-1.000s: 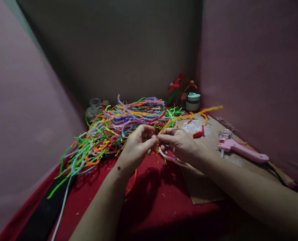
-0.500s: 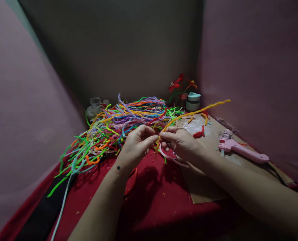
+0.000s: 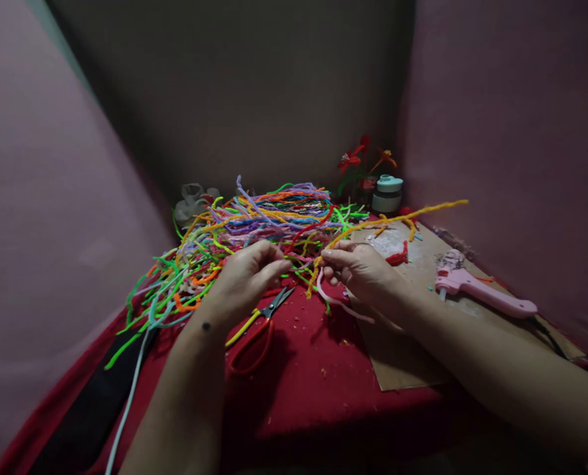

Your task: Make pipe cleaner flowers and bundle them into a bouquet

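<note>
My right hand (image 3: 351,258) pinches a yellow-orange pipe cleaner (image 3: 397,216) between thumb and fingers. Its long end slants up to the right, and a short bent end hangs below the fingertips. To the left, my left hand (image 3: 254,269) is closed with thumb and index finger close together, apart from that pipe cleaner; whether anything thin is between them is hidden. Below and between the hands, scissors (image 3: 254,344) with one red and one yellow handle lie on the red cloth (image 3: 318,396). A pale pink pipe cleaner (image 3: 341,303) curves just under my right hand.
A big heap of coloured pipe cleaners (image 3: 269,221) spreads behind and left of my hands. At right, a pink glue gun (image 3: 482,290) lies on a brown board (image 3: 403,369) beside a red piece (image 3: 397,256). A lidded jar (image 3: 387,193) and red flowers (image 3: 351,159) stand behind.
My left hand has drawn away leftward from the yellow-orange pipe cleaner, uncovering the scissors and the short bent end. My right hand keeps its pinch. The whole view has shifted slightly.
</note>
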`<state>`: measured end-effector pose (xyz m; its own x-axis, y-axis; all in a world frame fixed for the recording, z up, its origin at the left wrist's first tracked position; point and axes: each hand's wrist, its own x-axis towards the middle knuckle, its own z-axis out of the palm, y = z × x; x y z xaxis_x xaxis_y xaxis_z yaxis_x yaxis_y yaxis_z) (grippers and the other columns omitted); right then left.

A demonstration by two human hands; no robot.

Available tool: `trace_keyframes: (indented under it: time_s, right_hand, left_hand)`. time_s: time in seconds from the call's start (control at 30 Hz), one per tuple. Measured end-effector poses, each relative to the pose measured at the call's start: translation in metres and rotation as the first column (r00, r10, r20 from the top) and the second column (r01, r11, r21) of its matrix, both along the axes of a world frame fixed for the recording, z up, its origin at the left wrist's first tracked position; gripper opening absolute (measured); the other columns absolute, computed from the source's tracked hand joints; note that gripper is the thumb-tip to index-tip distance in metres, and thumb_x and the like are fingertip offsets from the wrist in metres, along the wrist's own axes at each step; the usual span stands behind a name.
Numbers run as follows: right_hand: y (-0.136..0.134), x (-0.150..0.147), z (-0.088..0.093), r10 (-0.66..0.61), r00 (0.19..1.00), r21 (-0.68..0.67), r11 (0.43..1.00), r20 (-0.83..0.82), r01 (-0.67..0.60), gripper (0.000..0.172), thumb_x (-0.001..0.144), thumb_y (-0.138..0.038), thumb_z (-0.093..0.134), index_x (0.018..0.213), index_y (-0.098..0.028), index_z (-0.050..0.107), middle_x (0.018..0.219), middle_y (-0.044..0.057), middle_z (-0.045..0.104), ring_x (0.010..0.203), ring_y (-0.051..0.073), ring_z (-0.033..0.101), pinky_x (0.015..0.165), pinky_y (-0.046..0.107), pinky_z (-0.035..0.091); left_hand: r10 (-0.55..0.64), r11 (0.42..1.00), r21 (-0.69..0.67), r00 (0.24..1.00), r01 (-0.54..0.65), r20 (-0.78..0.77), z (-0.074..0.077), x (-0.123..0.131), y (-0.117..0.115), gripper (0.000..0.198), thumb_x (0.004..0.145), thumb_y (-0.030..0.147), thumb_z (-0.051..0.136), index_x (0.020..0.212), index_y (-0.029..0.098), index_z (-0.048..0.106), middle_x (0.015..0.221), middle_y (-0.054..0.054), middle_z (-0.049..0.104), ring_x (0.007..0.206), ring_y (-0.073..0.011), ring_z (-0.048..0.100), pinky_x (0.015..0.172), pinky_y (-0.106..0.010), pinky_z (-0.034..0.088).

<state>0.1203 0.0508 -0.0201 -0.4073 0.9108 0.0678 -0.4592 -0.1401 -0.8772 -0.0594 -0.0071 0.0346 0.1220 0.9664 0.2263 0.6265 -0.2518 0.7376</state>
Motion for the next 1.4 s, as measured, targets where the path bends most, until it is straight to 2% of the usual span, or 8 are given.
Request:
trace_keyframes:
  time_s: [0.1, 0.2, 0.6, 0.83, 0.9, 1.0, 1.13, 1.4]
  right_hand:
    - [0.004, 0.002, -0.001, 0.006, 1.000, -0.001, 1.000, 0.010, -0.006, 0.014, 0.063, -0.020, 0.070, 0.065, -0.014, 0.057, 0.053, 0.001, 0.058, 0.047, 0.010, 0.052, 0.041, 0.022, 0.037]
    - [0.004, 0.003, -0.001, 0.008, 1.000, 0.024, 1.000, 0.021, -0.008, 0.009, 0.064, -0.019, 0.068, 0.065, -0.014, 0.061, 0.056, 0.002, 0.059, 0.048, 0.010, 0.051, 0.043, 0.023, 0.038]
    - [0.005, 0.004, 0.002, 0.012, 1.000, 0.020, 1.000, -0.011, -0.012, 0.008, 0.063, -0.020, 0.066, 0.061, -0.013, 0.062, 0.054, 0.002, 0.058, 0.049, 0.010, 0.051, 0.044, 0.023, 0.037]
    - [0.005, 0.005, 0.001, -0.026, 1.000, 0.041, 0.999, -0.005, 0.026, 0.009, 0.065, -0.018, 0.064, 0.058, -0.013, 0.062, 0.054, 0.002, 0.057, 0.048, 0.009, 0.050, 0.044, 0.023, 0.038]
    - [0.006, 0.005, 0.001, -0.037, 0.999, 0.033, 0.999, -0.023, 0.038, 0.009, 0.064, -0.018, 0.065, 0.058, -0.013, 0.062, 0.053, 0.002, 0.057, 0.048, 0.009, 0.051, 0.043, 0.023, 0.038]
    - [0.005, 0.005, 0.004, -0.073, 0.997, 0.015, 0.997, -0.023, 0.074, 0.009, 0.063, -0.019, 0.065, 0.058, -0.013, 0.061, 0.051, 0.002, 0.057, 0.046, 0.009, 0.050, 0.043, 0.022, 0.038]
    - [0.003, 0.005, 0.007, -0.147, 0.989, -0.001, 0.989, 0.019, 0.147, 0.010, 0.061, -0.020, 0.066, 0.057, -0.013, 0.061, 0.053, 0.002, 0.059, 0.045, 0.008, 0.050, 0.043, 0.021, 0.039]
    - [0.005, 0.006, 0.006, -0.347, 0.936, 0.155, 0.929, 0.059, 0.335, 0.010, 0.068, -0.020, 0.060, 0.061, -0.013, 0.063, 0.052, 0.000, 0.058, 0.045, 0.008, 0.052, 0.045, 0.020, 0.042]
  left_hand:
    - [0.013, 0.994, -0.084, 0.847, -0.067, -0.531, -0.009, -0.022, -0.015, 0.012, 0.072, 0.032, 0.059, 0.069, 0.021, 0.058, 0.063, -0.001, 0.057, 0.056, -0.0147, 0.049, 0.053, -0.025, 0.028]
    - [0.005, 0.977, -0.135, 0.657, -0.163, -0.754, -0.028, -0.032, -0.030, 0.006, 0.074, 0.026, 0.052, 0.073, 0.021, 0.055, 0.074, -0.006, 0.060, 0.063, -0.0192, 0.054, 0.057, -0.027, 0.029]
    - [0.128, 0.969, -0.161, 0.939, -0.187, -0.320, -0.059, -0.055, -0.048, 0.016, 0.075, 0.024, 0.046, 0.091, 0.021, 0.049, 0.079, -0.003, 0.059, 0.071, -0.0179, 0.055, 0.067, -0.030, 0.043]
    - [0.219, 0.963, -0.188, 0.966, -0.191, 0.141, -0.051, -0.034, -0.051, 0.038, 0.071, 0.036, 0.061, 0.104, 0.019, 0.050, 0.090, -0.004, 0.060, 0.077, -0.0175, 0.058, 0.067, -0.029, 0.046]
    - [0.212, 0.970, -0.141, 0.973, -0.198, 0.087, -0.046, -0.025, -0.048, 0.040, 0.068, 0.034, 0.065, 0.104, 0.019, 0.055, 0.085, -0.003, 0.059, 0.072, -0.0166, 0.057, 0.065, -0.027, 0.045]
    - [0.183, 0.983, 0.058, 0.955, -0.174, -0.232, -0.039, -0.012, -0.043, 0.033, 0.073, 0.028, 0.056, 0.104, 0.018, 0.062, 0.080, -0.004, 0.056, 0.070, -0.0169, 0.055, 0.066, -0.028, 0.045]
    - [0.223, 0.974, 0.166, 0.777, -0.153, -0.588, -0.033, 0.006, -0.033, 0.043, 0.080, 0.024, 0.041, 0.120, 0.018, 0.057, 0.084, -0.009, 0.058, 0.070, -0.0198, 0.058, 0.066, -0.030, 0.045]
    - [0.159, 0.987, 0.126, 0.741, -0.100, -0.653, -0.042, 0.018, -0.014, 0.053, 0.081, 0.011, 0.032, 0.134, 0.010, 0.039, 0.120, -0.016, 0.059, 0.107, -0.0232, 0.059, 0.087, -0.034, 0.045]
